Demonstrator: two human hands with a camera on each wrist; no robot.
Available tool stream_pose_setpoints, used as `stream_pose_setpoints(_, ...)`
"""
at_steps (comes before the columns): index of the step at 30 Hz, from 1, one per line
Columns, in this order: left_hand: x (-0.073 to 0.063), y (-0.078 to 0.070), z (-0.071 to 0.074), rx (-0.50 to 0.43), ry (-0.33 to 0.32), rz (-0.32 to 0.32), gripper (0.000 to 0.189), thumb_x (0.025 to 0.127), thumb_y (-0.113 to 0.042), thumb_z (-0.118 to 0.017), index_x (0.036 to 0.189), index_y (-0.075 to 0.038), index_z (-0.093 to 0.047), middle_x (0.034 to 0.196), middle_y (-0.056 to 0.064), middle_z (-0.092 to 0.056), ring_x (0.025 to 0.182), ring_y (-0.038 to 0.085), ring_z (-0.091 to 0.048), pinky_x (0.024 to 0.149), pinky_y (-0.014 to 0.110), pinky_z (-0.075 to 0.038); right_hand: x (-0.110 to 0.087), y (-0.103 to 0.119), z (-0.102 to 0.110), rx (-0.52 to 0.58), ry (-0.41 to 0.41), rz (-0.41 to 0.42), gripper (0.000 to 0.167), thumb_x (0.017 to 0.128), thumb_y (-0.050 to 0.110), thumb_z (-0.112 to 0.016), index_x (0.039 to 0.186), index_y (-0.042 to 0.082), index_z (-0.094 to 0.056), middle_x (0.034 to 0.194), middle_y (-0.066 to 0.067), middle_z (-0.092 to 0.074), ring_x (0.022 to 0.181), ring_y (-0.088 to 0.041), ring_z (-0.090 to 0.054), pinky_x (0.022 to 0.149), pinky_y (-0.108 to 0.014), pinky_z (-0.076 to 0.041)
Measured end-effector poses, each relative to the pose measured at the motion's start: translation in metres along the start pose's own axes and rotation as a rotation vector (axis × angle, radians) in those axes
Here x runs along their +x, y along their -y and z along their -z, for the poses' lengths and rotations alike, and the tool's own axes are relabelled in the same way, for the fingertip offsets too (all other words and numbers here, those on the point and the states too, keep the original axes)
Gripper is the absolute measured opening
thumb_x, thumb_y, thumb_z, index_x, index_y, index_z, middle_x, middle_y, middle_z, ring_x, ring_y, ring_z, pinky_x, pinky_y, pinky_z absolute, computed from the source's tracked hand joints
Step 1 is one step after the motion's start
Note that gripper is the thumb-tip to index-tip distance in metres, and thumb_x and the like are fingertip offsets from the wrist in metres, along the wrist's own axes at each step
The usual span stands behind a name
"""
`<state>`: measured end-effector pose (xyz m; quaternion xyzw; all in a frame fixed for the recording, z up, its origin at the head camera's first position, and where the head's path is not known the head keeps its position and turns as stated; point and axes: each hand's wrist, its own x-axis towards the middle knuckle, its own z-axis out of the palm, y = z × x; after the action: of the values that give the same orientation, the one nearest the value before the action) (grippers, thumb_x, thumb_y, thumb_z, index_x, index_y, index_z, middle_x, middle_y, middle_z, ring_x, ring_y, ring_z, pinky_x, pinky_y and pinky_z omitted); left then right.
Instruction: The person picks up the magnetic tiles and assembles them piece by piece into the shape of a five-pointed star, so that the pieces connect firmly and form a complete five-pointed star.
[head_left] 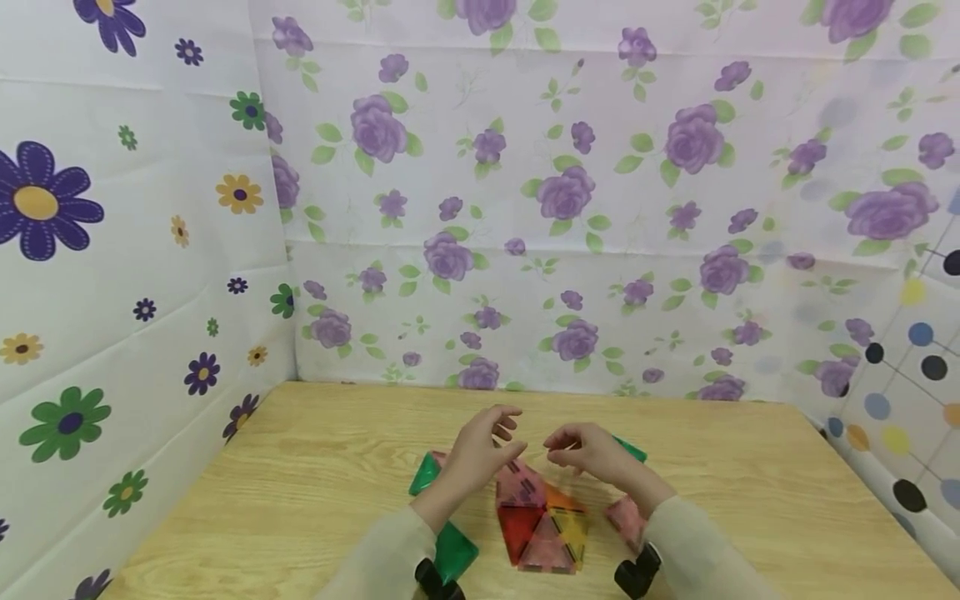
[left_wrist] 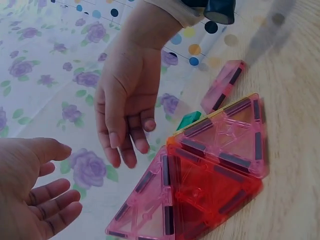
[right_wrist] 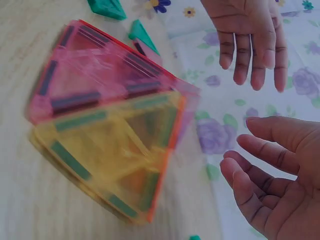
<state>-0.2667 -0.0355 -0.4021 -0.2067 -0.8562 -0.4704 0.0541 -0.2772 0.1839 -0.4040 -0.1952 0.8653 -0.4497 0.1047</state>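
Both hands hover apart above the table with nothing in them. My left hand (head_left: pixel 477 450) is behind and left of a raised cluster of triangular magnetic tiles; its fingers are relaxed, as the left wrist view shows. My right hand (head_left: pixel 592 452) faces it from the right, fingers loosely bent and touching nothing. The cluster joins a red tile (head_left: pixel 519 532), pink tiles (head_left: pixel 547 546), a yellow tile (head_left: pixel 573 533) and an orange tile (head_left: pixel 561 500). In the right wrist view the yellow tile (right_wrist: pixel 107 155) leans against a pink one, slightly blurred.
Loose tiles lie around the cluster: a green tile (head_left: pixel 453 552) by the left forearm, another green tile (head_left: pixel 425 473) farther left, a pink tile (head_left: pixel 625 521) by the right forearm, a green tile (head_left: pixel 631 448) behind the right wrist. Flowered cloth (head_left: pixel 465 208) hangs behind the wooden table (head_left: pixel 300 500).
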Motion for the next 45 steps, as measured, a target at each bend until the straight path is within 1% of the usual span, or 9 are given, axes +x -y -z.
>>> stream_pose_setpoints(5,0.013,-0.002,-0.01,-0.029,0.034,-0.007,0.045,0.088,-0.019,-0.07,0.13,-0.012,-0.056,0.113,0.011,-0.061,0.098,0.026,-0.062,0.073,0.03,-0.054,-0.003,0.0,0.016,-0.035,-0.048,-0.019,0.025,0.094,0.021,-0.062,0.112,0.005,-0.065,0.105,-0.012,-0.066,0.09,-0.03,-0.063,0.071,-0.042,-0.055)
stream_pose_setpoints(12,0.031,0.0,-0.03,-0.03,0.098,-0.005,0.046,0.088,-0.023,-0.071,0.131,-0.013,-0.056,0.115,0.01,-0.062,0.099,0.026,-0.062,0.078,0.033,-0.053,-0.006,-0.012,0.038,-0.142,-0.146,-0.044,0.023,0.094,0.017,-0.062,0.111,0.003,-0.065,0.106,-0.015,-0.066,0.09,-0.033,-0.064,0.071,-0.041,-0.056)
stream_pose_setpoints(16,0.039,-0.002,-0.043,-0.03,0.142,0.017,0.046,0.087,-0.026,-0.072,0.13,-0.015,-0.057,0.115,0.01,-0.063,0.098,0.024,-0.061,0.077,0.031,-0.053,-0.009,-0.023,0.048,-0.198,-0.197,-0.068,0.022,0.093,0.016,-0.063,0.109,0.003,-0.066,0.104,-0.014,-0.067,0.088,-0.027,-0.065,0.069,-0.035,-0.055)
stream_pose_setpoints(19,0.043,-0.005,-0.053,-0.013,0.176,0.04,0.048,0.086,-0.028,-0.073,0.129,-0.016,-0.057,0.116,0.01,-0.063,0.099,0.024,-0.061,0.076,0.03,-0.053,-0.01,-0.032,0.053,-0.227,-0.224,-0.085,0.021,0.092,0.015,-0.063,0.109,0.002,-0.066,0.103,-0.014,-0.067,0.088,-0.023,-0.064,0.069,-0.033,-0.055)
stream_pose_setpoints(24,0.049,-0.011,-0.068,0.057,0.24,0.048,0.048,0.086,-0.024,-0.073,0.131,-0.016,-0.056,0.12,0.012,-0.061,0.104,0.027,-0.06,0.079,0.032,-0.053,-0.013,-0.047,0.061,-0.276,-0.257,-0.127,0.023,0.092,0.014,-0.063,0.11,-0.001,-0.066,0.103,-0.016,-0.066,0.093,-0.028,-0.063,0.074,-0.038,-0.055)
stream_pose_setpoints(30,0.055,-0.014,-0.086,0.102,0.273,0.07,0.049,0.085,-0.02,-0.074,0.13,-0.011,-0.057,0.119,0.015,-0.063,0.099,0.025,-0.061,0.076,0.033,-0.053,-0.019,-0.066,0.066,-0.325,-0.269,-0.212,0.027,0.091,0.013,-0.063,0.111,-0.006,-0.064,0.104,-0.022,-0.067,0.091,-0.032,-0.065,0.073,-0.041,-0.055)
stream_pose_setpoints(33,0.058,-0.016,-0.094,0.139,0.29,0.102,0.051,0.085,-0.022,-0.074,0.13,-0.009,-0.056,0.118,0.015,-0.064,0.1,0.025,-0.062,0.077,0.033,-0.053,-0.021,-0.075,0.066,-0.343,-0.263,-0.274,0.03,0.091,0.013,-0.063,0.111,-0.009,-0.064,0.102,-0.022,-0.068,0.084,-0.028,-0.066,0.069,-0.038,-0.055)
stream_pose_setpoints(39,0.061,-0.016,-0.108,0.231,0.331,0.106,0.053,0.084,-0.023,-0.075,0.129,-0.002,-0.056,0.119,0.014,-0.064,0.107,0.026,-0.062,0.085,0.034,-0.053,-0.023,-0.082,0.064,-0.354,-0.25,-0.346,0.03,0.09,0.013,-0.064,0.108,-0.011,-0.064,0.088,-0.016,-0.069,0.067,-0.018,-0.063,0.067,-0.036,-0.054)
stream_pose_setpoints(45,0.061,-0.018,-0.114,0.129,0.319,0.215,0.05,0.086,-0.021,-0.073,0.128,0.001,-0.057,0.127,0.014,-0.061,0.115,0.028,-0.06,0.091,0.038,-0.052,-0.022,-0.081,0.062,-0.318,-0.252,-0.357,0.025,0.091,0.009,-0.063,0.104,-0.011,-0.066,0.087,-0.016,-0.069,0.067,-0.017,-0.064,0.067,-0.034,-0.056)
